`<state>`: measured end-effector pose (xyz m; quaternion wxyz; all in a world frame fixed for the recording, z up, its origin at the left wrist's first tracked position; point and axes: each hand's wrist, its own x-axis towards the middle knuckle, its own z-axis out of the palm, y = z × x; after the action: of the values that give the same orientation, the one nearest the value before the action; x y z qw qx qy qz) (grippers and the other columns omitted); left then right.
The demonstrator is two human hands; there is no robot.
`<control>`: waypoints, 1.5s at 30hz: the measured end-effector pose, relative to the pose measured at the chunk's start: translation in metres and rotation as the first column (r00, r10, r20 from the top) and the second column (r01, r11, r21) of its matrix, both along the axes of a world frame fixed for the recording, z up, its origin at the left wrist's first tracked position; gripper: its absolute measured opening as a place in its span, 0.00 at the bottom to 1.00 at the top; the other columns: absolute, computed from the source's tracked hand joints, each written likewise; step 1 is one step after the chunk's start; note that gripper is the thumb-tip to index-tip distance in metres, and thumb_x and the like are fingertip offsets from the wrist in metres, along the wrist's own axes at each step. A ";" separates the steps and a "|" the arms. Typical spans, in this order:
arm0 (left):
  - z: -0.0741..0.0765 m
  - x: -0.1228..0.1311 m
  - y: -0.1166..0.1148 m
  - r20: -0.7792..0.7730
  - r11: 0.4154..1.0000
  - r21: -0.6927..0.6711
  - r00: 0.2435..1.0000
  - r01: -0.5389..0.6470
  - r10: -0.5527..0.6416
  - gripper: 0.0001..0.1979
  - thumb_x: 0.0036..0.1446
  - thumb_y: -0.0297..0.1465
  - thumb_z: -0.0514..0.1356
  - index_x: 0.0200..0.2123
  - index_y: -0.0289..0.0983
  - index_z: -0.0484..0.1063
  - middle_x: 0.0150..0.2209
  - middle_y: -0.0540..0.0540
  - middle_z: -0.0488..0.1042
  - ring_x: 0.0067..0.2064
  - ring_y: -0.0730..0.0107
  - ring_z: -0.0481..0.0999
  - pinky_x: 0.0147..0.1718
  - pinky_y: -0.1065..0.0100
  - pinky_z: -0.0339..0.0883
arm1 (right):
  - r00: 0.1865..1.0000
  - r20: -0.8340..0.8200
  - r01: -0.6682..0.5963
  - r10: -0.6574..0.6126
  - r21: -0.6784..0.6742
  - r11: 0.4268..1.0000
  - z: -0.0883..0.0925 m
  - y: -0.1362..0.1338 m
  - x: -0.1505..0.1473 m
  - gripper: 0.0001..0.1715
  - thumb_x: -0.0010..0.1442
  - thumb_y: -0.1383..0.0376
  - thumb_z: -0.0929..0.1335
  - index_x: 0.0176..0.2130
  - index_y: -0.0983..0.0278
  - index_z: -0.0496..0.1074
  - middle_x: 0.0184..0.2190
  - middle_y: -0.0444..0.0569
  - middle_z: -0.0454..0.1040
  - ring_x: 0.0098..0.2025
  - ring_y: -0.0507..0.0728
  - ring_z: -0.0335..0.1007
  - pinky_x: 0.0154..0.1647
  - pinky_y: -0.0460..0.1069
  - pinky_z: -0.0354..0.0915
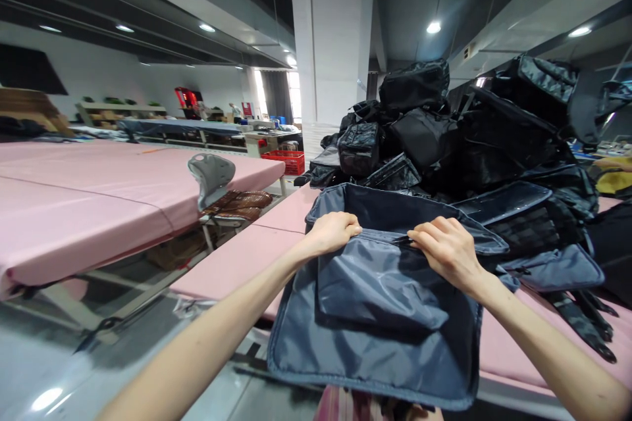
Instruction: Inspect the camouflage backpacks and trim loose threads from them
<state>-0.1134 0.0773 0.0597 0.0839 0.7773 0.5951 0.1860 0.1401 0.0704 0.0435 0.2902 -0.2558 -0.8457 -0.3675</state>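
An opened backpack [301,342] with a shiny blue-grey lining is in front of me, over the near edge of the pink table. On its flap lies an inner pocket [380,289] with a zipper [382,235] along the top. My left hand [336,231] is closed on the left end of that zipper edge. My right hand [447,250] pinches the right end, where a small dark piece shows at the fingertips; whether it is the zipper pull I cannot tell.
A tall heap of black backpacks [419,138] covers the pink table [237,263] behind and to the right. Dark straps [582,322] lie at right. Leftward stand another pink table [99,184] and a grey chair [212,177]. A red crate [289,162] sits near the white pillar [336,33].
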 end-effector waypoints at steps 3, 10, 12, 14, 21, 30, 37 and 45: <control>0.000 0.001 -0.001 -0.005 1.000 0.003 1.000 0.001 -0.001 0.13 0.54 0.33 0.49 0.32 0.38 0.74 0.36 0.46 0.77 0.39 0.61 0.73 0.36 0.67 0.62 | 0.999 0.045 -0.014 0.012 0.047 0.999 -0.001 -0.001 0.004 0.08 0.60 0.71 0.63 0.39 0.64 0.70 0.33 0.45 0.75 0.32 0.53 0.60 0.32 0.50 0.51; -0.002 -0.002 -0.003 0.006 1.000 0.018 1.000 0.015 -0.015 0.13 0.55 0.34 0.50 0.32 0.38 0.74 0.36 0.47 0.76 0.39 0.62 0.73 0.35 0.67 0.60 | 0.992 -0.097 -0.096 0.082 -0.146 0.985 -0.005 0.008 0.001 0.04 0.60 0.66 0.65 0.35 0.63 0.70 0.33 0.45 0.75 0.32 0.53 0.61 0.32 0.48 0.52; -0.003 -0.003 -0.002 0.003 0.999 0.034 1.000 0.020 -0.020 0.12 0.55 0.33 0.50 0.32 0.39 0.73 0.35 0.47 0.76 0.39 0.63 0.73 0.35 0.68 0.60 | 0.992 -0.093 -0.096 0.083 -0.151 0.984 -0.004 0.009 -0.003 0.04 0.60 0.66 0.65 0.35 0.63 0.70 0.33 0.45 0.74 0.32 0.53 0.61 0.32 0.49 0.51; -0.005 -0.004 -0.002 0.001 0.998 0.064 1.000 0.028 -0.028 0.11 0.56 0.32 0.51 0.32 0.38 0.73 0.35 0.48 0.76 0.38 0.64 0.73 0.34 0.68 0.60 | 0.994 -0.072 -0.089 0.080 -0.132 0.987 -0.003 0.009 -0.007 0.04 0.60 0.66 0.65 0.35 0.63 0.70 0.32 0.45 0.74 0.32 0.53 0.60 0.32 0.49 0.51; -0.029 0.009 -0.022 -0.037 0.852 0.524 0.999 0.002 0.021 0.10 0.60 0.32 0.52 0.31 0.37 0.72 0.34 0.47 0.72 0.38 0.66 0.68 0.37 0.65 0.58 | 1.000 -0.023 -0.018 0.017 -0.022 1.000 -0.007 0.005 0.001 0.08 0.61 0.67 0.64 0.33 0.63 0.71 0.28 0.45 0.73 0.31 0.53 0.58 0.31 0.50 0.49; -0.055 0.064 -0.034 -0.004 0.739 0.674 1.000 -0.020 0.031 0.09 0.53 0.37 0.60 0.31 0.37 0.71 0.31 0.47 0.72 0.36 0.65 0.67 0.34 0.64 0.56 | 0.995 -0.100 0.034 -0.028 0.062 0.997 -0.015 -0.006 0.025 0.05 0.59 0.67 0.66 0.38 0.63 0.71 0.34 0.44 0.76 0.33 0.52 0.62 0.33 0.49 0.52; -0.055 0.086 -0.041 -0.028 0.773 0.629 0.992 -0.081 0.127 0.05 0.56 0.31 0.57 0.31 0.37 0.71 0.32 0.47 0.71 0.35 0.65 0.67 0.33 0.64 0.58 | 0.996 -0.083 0.039 -0.031 0.098 0.994 -0.019 -0.005 0.018 0.06 0.59 0.68 0.66 0.38 0.64 0.71 0.34 0.44 0.75 0.33 0.52 0.62 0.33 0.50 0.52; -0.062 0.089 -0.035 -0.002 0.767 0.639 0.998 -0.047 0.063 0.05 0.55 0.25 0.55 0.29 0.36 0.69 0.30 0.48 0.69 0.34 0.67 0.66 0.32 0.66 0.58 | 1.000 0.000 0.019 -0.019 0.168 0.986 -0.020 -0.002 0.010 0.10 0.60 0.72 0.62 0.39 0.65 0.71 0.33 0.46 0.75 0.33 0.52 0.60 0.32 0.50 0.50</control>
<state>-0.0246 0.0423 -0.0023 -0.1975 0.7439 0.5199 0.3705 0.1506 0.0687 0.0232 0.3065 -0.2380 -0.8095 -0.4406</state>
